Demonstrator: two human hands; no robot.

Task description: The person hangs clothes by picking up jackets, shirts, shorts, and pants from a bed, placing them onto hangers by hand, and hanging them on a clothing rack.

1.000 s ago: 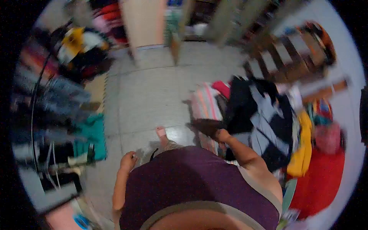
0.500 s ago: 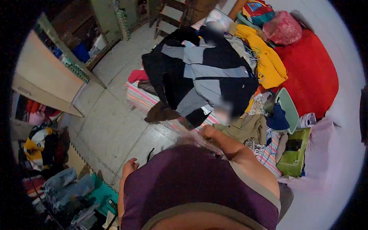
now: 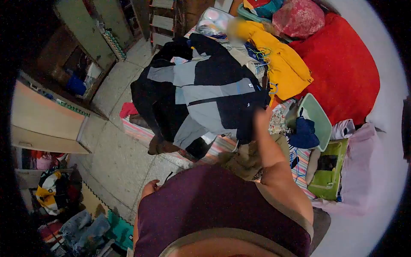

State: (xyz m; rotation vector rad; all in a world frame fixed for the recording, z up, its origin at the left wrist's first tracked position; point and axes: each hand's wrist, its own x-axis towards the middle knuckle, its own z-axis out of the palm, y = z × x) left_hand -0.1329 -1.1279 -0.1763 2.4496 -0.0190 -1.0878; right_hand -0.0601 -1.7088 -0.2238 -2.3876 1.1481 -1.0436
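Note:
My right hand (image 3: 262,115) reaches over the bed to the right edge of a black and grey jacket (image 3: 214,92). Its fingers are blurred, so I cannot tell whether they grip the cloth. Just beyond lie a yellow garment (image 3: 280,60) and a tangle of blue hangers (image 3: 262,58). Below my right forearm, an olive-brown garment (image 3: 244,160) is spread on the striped bedsheet (image 3: 139,132). My left hand (image 3: 150,187) hangs low at my side above the floor, loosely open, with nothing visible in it. A thin black strap (image 3: 169,176) shows beside it.
A red cover (image 3: 346,73) and a pink bundle (image 3: 299,19) are piled at the back right. A pale green tub (image 3: 319,115) and a lime green basket (image 3: 329,171) stand along the right wall. At the back is a stepladder (image 3: 162,21); a cabinet door (image 3: 47,115) stands left.
My right hand has moved forward and right, from the near edge of the bed to the jacket's right side. My left hand stays low. The whole view has shifted slightly.

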